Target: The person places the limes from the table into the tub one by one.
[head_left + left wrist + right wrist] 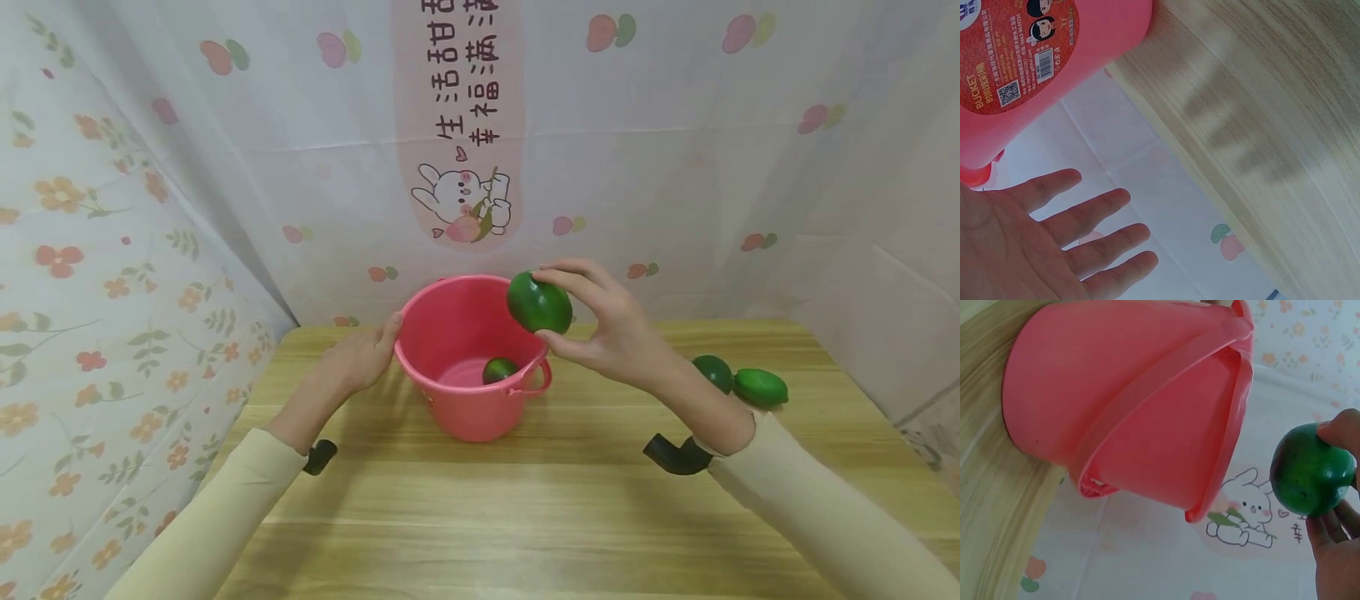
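Note:
A pink plastic bucket (480,412) stands upright on the wooden table, with one round green fruit (498,370) at its bottom. My right hand (611,325) pinches a glossy green fruit (539,303) between thumb and fingers, above the bucket's right rim. In the right wrist view this fruit (1311,470) shows a dark patch and hangs clear of the rim. On the other side, my left hand (360,354) is at the bucket's left rim, thumb at the edge. Its four fingers (1100,212) are straight and spread beside the bucket wall in the left wrist view.
Two more green fruits lie on the table at right, a dark round one (712,372) and a brighter one with a pointed end (761,387). The bucket's handle (1160,369) hangs down its side. A printed curtain (645,167) rises behind the table (480,517).

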A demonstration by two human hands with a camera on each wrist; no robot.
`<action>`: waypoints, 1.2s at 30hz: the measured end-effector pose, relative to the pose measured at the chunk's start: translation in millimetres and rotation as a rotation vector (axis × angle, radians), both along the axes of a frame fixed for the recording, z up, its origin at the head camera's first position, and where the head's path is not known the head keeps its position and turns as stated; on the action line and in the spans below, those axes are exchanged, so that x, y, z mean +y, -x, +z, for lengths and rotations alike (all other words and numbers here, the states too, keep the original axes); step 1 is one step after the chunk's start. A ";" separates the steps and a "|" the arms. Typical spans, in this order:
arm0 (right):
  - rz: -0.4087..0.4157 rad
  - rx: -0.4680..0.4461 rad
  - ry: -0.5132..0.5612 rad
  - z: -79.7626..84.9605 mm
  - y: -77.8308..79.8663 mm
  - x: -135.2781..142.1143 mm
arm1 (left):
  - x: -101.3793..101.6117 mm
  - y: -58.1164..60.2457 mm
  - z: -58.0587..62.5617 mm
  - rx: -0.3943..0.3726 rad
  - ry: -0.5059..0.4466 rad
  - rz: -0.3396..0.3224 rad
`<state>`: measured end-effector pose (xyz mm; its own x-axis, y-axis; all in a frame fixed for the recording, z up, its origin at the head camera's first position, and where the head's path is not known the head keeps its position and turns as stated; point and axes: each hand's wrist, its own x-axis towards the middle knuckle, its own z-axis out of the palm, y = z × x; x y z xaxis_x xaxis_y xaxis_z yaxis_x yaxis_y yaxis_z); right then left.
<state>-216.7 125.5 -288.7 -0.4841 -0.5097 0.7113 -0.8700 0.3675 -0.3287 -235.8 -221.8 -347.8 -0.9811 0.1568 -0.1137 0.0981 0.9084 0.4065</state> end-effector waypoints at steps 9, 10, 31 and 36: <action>0.016 -0.017 0.006 -1.0 4.9 -11.4 | 1.5 -0.4 0.4 0.010 0.002 -0.013; 0.020 -0.017 0.008 -0.9 5.6 -12.8 | 1.5 -0.5 0.6 0.008 0.002 -0.010; 0.065 -0.142 -0.041 -3.4 17.9 -38.3 | 0.5 -1.8 1.4 -0.019 0.008 0.013; 0.089 -0.136 -0.009 -4.7 18.3 -30.2 | 0.5 -1.9 0.8 -0.011 0.007 0.006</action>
